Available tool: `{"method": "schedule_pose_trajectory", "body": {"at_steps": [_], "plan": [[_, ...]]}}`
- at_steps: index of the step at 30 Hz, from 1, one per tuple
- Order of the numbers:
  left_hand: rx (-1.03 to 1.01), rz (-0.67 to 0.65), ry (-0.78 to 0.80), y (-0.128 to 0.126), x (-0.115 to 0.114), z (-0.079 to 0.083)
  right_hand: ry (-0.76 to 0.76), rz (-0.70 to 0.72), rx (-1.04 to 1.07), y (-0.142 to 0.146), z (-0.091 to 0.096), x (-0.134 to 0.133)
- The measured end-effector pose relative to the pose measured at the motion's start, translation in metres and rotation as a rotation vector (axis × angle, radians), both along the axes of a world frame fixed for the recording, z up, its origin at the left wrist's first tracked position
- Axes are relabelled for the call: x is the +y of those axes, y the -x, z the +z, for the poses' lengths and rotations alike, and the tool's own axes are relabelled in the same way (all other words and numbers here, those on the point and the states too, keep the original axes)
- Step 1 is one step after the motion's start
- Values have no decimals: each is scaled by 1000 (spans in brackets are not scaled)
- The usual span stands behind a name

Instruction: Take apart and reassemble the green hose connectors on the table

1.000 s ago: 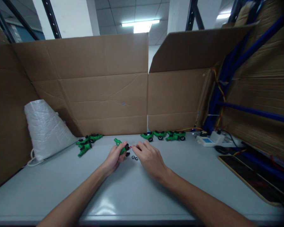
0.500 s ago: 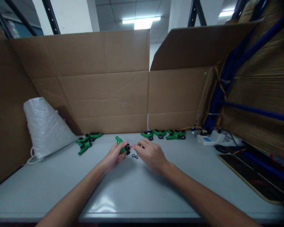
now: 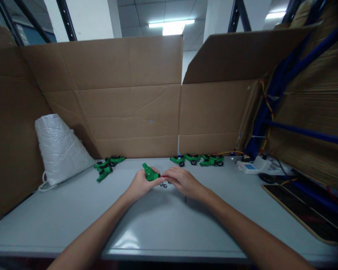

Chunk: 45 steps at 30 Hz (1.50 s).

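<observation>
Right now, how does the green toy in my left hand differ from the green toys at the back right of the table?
The held green toy is gripped in your left hand; the back-right green toys rest on the table.
The held green toy shows no wheels, with fingers covering part of it; the back-right green toys show black wheels.
They share a similar green colour.

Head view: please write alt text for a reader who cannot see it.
A left hand holds a green toy piece above a grey table; the right hand is close by, with something red between. More green toys lie near the cardboard wall.
</observation>
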State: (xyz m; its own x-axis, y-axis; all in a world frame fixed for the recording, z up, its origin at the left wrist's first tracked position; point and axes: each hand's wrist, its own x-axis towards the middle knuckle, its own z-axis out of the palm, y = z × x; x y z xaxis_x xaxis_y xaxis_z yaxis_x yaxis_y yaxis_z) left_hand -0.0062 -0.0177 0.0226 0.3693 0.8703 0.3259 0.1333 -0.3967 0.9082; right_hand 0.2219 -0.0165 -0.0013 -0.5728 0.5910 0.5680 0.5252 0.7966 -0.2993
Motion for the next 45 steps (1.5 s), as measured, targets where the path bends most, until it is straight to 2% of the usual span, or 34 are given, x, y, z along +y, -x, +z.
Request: {"method": "schedule_pose_trajectory", "body": {"at_steps": [4, 9, 15, 19, 25, 30, 38, 45], "plan": [[81, -20, -47, 1, 0, -7, 29, -12, -49, -2, -7, 6], [303, 39, -179, 4, 5, -19, 73, -31, -106, -7, -7, 7], [465, 30, -296, 7, 2, -13, 70, -46, -185, -12, -6, 10], [554, 56, -399, 11, 4, -17, 13, -78, -214, -14, -4, 9], [673, 112, -484, 14, 13, -27, -181, -157, -346, -12, -1, 4], [591, 212, -380, 12, 13, -25, -279, -265, -406, -9, 1, 3], [295, 125, -203, 7, 18, -26, -200, -292, -274, -17, -1, 8], [15, 5, 289, 4, 23, -28, -147, -314, -201, -7, 3, 3]]}}
